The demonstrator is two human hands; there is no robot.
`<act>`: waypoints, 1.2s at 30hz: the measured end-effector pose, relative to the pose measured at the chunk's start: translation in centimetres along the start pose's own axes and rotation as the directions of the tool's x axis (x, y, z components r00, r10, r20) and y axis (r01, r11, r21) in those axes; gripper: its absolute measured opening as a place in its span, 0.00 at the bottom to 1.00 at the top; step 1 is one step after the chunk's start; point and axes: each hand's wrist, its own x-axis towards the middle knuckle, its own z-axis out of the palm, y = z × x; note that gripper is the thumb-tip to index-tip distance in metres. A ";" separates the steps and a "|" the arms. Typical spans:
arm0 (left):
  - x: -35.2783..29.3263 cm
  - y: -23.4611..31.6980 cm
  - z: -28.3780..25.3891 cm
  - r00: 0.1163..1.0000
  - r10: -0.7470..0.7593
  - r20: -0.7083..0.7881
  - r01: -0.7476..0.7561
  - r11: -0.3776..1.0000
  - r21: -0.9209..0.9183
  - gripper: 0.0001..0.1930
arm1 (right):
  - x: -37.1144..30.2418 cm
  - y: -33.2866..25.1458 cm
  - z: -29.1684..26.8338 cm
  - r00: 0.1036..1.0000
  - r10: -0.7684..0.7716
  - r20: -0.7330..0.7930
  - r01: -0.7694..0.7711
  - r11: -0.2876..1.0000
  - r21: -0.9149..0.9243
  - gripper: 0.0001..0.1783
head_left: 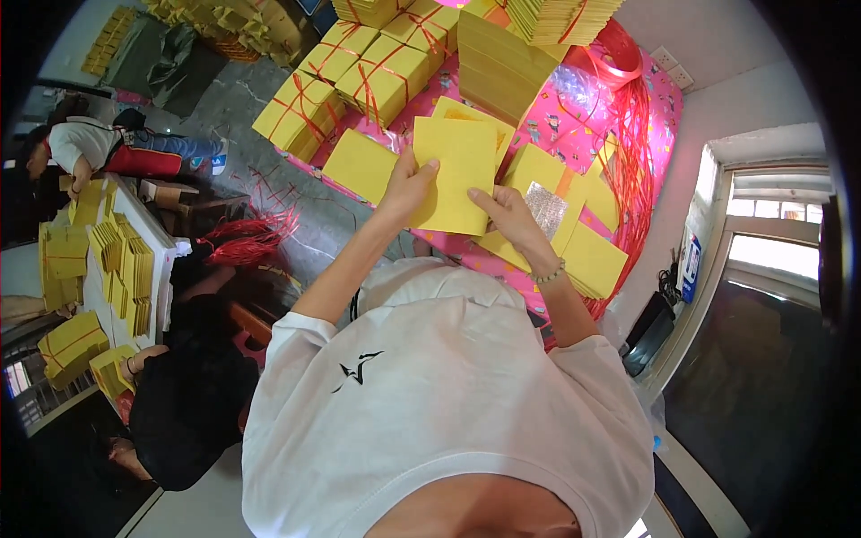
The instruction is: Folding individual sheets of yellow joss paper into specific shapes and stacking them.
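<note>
Between my two hands is a rectangular piece of yellow paper, held up over the pink-covered table. It may be one sheet or a thin stack; I cannot tell. My left hand grips its left edge, thumb on top. At the lower right edge my right hand pinches it, a beaded bracelet on the wrist. Fingers under the paper are hidden. Just right of that hand lies yellow paper with a silver foil square. Another yellow stack lies left of my left hand.
Yellow bundles tied with red ribbon fill the table's far left. Long red ribbons hang along its right side. A tall yellow stack stands beyond my hands. To the left, people work at a white table with yellow stacks.
</note>
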 end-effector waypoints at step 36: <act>-7.5 -3.3 -3.6 0.954 0.010 -0.299 -0.055 0.988 -0.145 0.20 | 1.4 0.5 3.9 0.997 -0.049 0.055 0.055 0.993 -0.106 0.16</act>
